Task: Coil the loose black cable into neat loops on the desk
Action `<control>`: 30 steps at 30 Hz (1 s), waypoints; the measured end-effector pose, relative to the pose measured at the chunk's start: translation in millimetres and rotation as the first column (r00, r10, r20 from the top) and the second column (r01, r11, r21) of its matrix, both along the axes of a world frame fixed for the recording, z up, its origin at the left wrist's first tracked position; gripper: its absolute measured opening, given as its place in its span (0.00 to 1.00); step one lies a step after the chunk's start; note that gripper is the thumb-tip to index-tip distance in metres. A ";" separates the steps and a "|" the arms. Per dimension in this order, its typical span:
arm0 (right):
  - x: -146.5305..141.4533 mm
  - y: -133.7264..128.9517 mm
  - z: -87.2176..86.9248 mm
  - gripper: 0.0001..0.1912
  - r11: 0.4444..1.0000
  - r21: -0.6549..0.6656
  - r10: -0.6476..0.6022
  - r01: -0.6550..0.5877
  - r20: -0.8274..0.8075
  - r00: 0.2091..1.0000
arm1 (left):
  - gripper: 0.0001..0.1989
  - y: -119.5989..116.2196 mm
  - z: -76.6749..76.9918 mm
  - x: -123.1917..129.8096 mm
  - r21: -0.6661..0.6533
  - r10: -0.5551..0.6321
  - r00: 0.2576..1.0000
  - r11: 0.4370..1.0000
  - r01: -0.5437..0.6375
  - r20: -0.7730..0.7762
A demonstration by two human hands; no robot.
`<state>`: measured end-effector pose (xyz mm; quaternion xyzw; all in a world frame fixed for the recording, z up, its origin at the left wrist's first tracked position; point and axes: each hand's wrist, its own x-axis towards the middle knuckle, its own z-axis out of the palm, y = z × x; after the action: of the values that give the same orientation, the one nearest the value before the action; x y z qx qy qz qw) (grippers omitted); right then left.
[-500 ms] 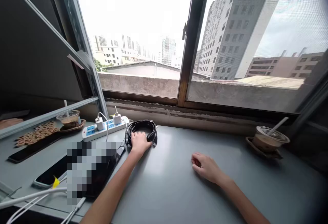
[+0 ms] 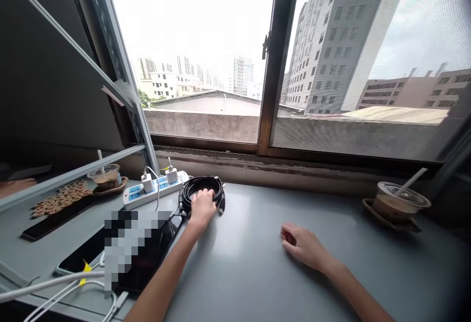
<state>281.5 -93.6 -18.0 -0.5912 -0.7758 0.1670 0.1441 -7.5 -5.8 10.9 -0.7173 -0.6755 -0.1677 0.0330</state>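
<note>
A coiled black cable [image 2: 217, 190] lies on the grey desk [image 2: 250, 263] below the window. My left hand [image 2: 202, 209] is on the near side of the coil, its fingers curled over the strands into the ring's middle; the fingertips are partly hidden. Several connector ends stick out at the coil's edges. Well to the right, my right hand [image 2: 303, 246] rests on the desk with its fingers loosely curled in and nothing visible in them.
Left of the coil stands a white power strip [image 2: 147, 195] with plugged-in chargers. Phones, partly blurred dark devices and white cables [image 2: 62, 282] lie nearer. An iced drink [image 2: 401, 199] sits on a tray at right, another cup [image 2: 106, 177] at left. A metal frame [image 2: 117, 67] rises left.
The view has shifted slightly, so most things sit a little lower and many farther right. My left hand stays on the coil, and my right hand keeps its curled pose on the desk.
</note>
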 end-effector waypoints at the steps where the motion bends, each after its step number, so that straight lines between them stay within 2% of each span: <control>1: -0.1 0.0 -0.5 0.02 1.000 0.001 0.000 0.000 -0.004 1.000 | 0.06 0.7 -0.5 0.1 0.008 0.000 1.000 1.000 0.000 0.021; 5: 0.1 1.2 -4.6 0.03 1.000 0.006 0.002 -0.002 -0.018 1.000 | 0.10 3.0 -1.7 1.4 0.094 0.030 0.991 0.995 -0.042 0.128; 9: 1.0 3.6 -9.0 0.03 1.000 0.014 0.007 -0.007 -0.024 1.000 | 0.12 3.7 -1.0 1.7 0.221 0.080 0.960 0.965 -0.142 0.269; 14: 2.4 5.5 -11.6 0.04 0.999 0.035 0.012 -0.010 -0.037 0.999 | 0.14 4.5 -0.2 -2.9 0.413 0.100 0.899 0.863 -0.291 0.426; 17: 2.5 5.6 -12.0 0.04 0.999 0.046 0.005 -0.002 -0.048 0.999 | 0.13 1.4 -1.2 -2.8 0.547 0.021 0.894 0.784 -0.292 0.447; 19: 2.3 5.3 -11.7 0.04 0.998 0.055 0.003 0.001 -0.057 0.998 | 0.12 -4.6 -3.1 2.9 0.636 -0.090 0.908 0.742 -0.213 0.409; 22: 1.6 5.3 -11.0 0.03 0.998 0.068 0.001 0.004 -0.071 0.997 | 0.10 -20.7 -6.9 22.0 0.734 -0.318 0.907 0.679 0.013 0.277; 25: 1.0 6.8 -10.9 0.04 0.996 0.084 0.001 0.006 -0.082 0.997 | 0.07 -42.0 -11.3 48.5 0.729 -0.555 0.826 0.605 0.320 0.099; 26: 1.0 7.7 -11.1 0.04 0.996 0.090 0.000 0.007 -0.083 0.997 | 0.06 -48.8 -13.1 57.1 0.666 -0.645 0.764 0.577 0.473 0.017; 28: 1.6 9.6 -11.8 0.06 0.995 0.101 -0.005 0.013 -0.087 0.996 | 0.05 -60.0 -17.2 71.4 0.404 -0.788 0.595 0.499 0.766 -0.155; 29: 2.3 10.6 -12.3 0.08 0.994 0.106 -0.009 0.019 -0.089 0.996 | 0.04 -64.2 -19.5 76.5 0.245 -0.826 0.521 0.471 0.848 -0.217; 30: 3.2 11.5 -12.8 0.09 0.994 0.111 -0.013 0.023 -0.091 0.996 | 0.04 -67.4 -21.6 80.2 0.106 -0.840 0.477 0.466 0.878 -0.260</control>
<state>284.7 -82.0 -30.8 -0.5812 -0.7712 0.1484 0.2133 72.7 -73.2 -10.7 -0.9623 -0.1920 -0.1742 0.0824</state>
